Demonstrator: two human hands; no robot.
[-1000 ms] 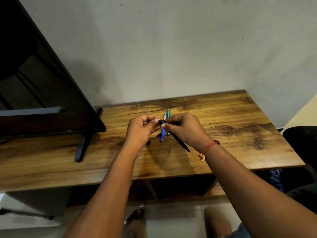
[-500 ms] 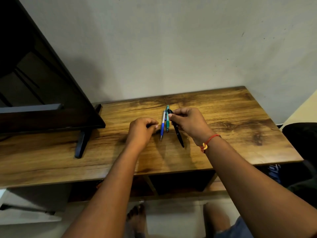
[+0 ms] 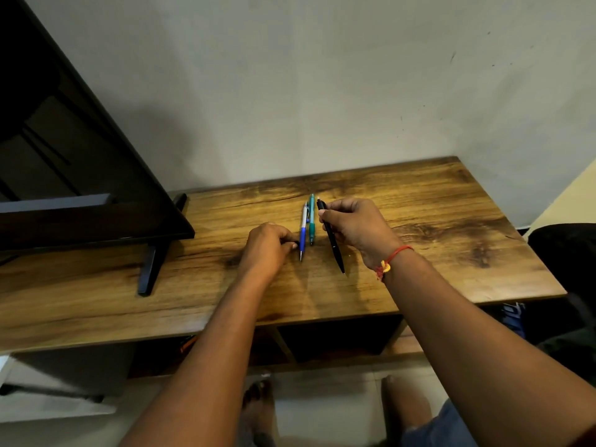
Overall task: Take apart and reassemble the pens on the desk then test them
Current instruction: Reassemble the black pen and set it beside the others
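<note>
A black pen (image 3: 333, 246) slants over the wooden desk (image 3: 451, 262), its tip toward me, and my right hand (image 3: 358, 227) pinches it near the far end. Just left of it a teal pen (image 3: 311, 221) and a blue-and-white pen (image 3: 303, 232) lie side by side on the desk. My left hand (image 3: 266, 246) rests curled on the desk beside the blue-and-white pen. Its fingertips are closed on a small black part (image 3: 295, 243), mostly hidden by the fingers.
A dark flat screen (image 3: 80, 188) on a black foot (image 3: 150, 272) fills the desk's left end. A wall runs close behind the desk. Open shelves (image 3: 338, 337) sit under the top, and a dark chair (image 3: 567, 253) stands at the right.
My hands have separated. The right hand carried the black pen to the right of the teal pen and lowered it; the left hand dropped to the desk by the blue-and-white pen.
</note>
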